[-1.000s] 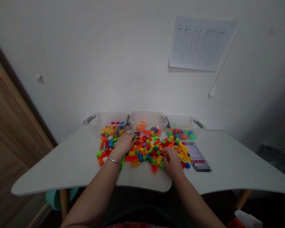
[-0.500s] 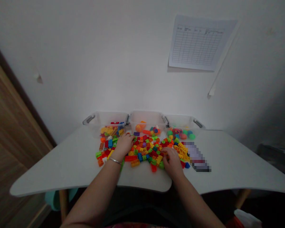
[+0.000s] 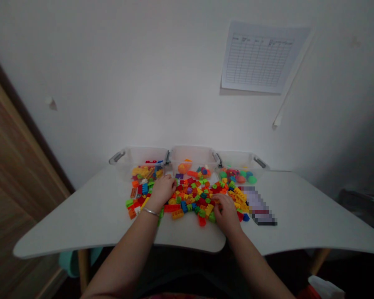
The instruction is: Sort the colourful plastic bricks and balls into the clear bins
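Observation:
A heap of toy building bricks in many colours spreads over the white table. My left hand, with a silver bangle at the wrist, is over the heap's left part. Its fingers are bent down and closed, and their tips are mostly hidden, with a bit of green beside them. At the heap's right part is my right hand, fingers curled toward the thumb among red, yellow and green bricks. Whatever is between those fingertips is too small to make out.
Behind the heap stand three clear plastic boxes: a left box with bricks, a middle box with orange and mixed pieces, a right box with round pieces. A pixelated flat object lies right on the white table.
My left hand has shifted very slightly at the fingertips. The right hand, the bricks and the boxes look the same.

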`<control>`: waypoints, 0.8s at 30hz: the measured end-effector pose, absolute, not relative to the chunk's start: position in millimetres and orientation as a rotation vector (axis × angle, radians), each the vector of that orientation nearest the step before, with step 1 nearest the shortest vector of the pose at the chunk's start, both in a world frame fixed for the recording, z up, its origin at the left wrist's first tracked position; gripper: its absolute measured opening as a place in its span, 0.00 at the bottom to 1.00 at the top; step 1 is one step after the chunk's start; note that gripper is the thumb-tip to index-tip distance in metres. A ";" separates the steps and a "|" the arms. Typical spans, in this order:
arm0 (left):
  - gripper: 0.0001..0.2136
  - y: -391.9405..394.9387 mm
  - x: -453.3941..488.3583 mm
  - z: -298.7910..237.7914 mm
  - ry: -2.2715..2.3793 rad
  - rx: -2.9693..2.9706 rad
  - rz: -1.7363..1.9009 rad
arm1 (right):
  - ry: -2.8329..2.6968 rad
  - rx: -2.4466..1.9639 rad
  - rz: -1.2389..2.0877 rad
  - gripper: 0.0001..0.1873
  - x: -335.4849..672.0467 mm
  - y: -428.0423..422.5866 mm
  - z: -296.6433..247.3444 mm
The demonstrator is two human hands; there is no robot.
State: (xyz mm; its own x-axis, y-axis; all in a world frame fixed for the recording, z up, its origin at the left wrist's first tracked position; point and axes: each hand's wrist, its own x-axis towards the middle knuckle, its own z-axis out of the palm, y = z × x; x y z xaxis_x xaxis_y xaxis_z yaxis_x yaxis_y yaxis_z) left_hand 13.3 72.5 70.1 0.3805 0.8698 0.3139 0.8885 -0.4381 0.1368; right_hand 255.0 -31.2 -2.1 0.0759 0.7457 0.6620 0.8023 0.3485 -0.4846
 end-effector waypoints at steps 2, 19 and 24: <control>0.08 71.7 15.2 72.5 -1.649 -2.601 -0.581 | -1.671 -1.401 -0.078 0.15 254.9 -31.2 -2.1; 0.10 86.5 48.9 105.0 -1.719 -2.511 -1.900 | -1.670 -1.377 -0.084 0.15 254.9 -32.4 -0.2; 0.09 105.7 48.3 106.9 -1.836 -2.425 -1.796 | -1.671 -1.388 -0.078 0.15 255.3 -32.1 -0.2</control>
State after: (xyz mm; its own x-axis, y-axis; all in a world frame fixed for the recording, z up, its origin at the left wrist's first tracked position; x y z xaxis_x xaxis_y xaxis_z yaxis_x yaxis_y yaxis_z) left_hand 48.3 105.7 106.9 -0.0177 0.8804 0.4739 0.4933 -0.4046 0.7701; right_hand 255.3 -32.1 -0.2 0.0717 0.7398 0.6690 0.7988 0.3591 -0.4827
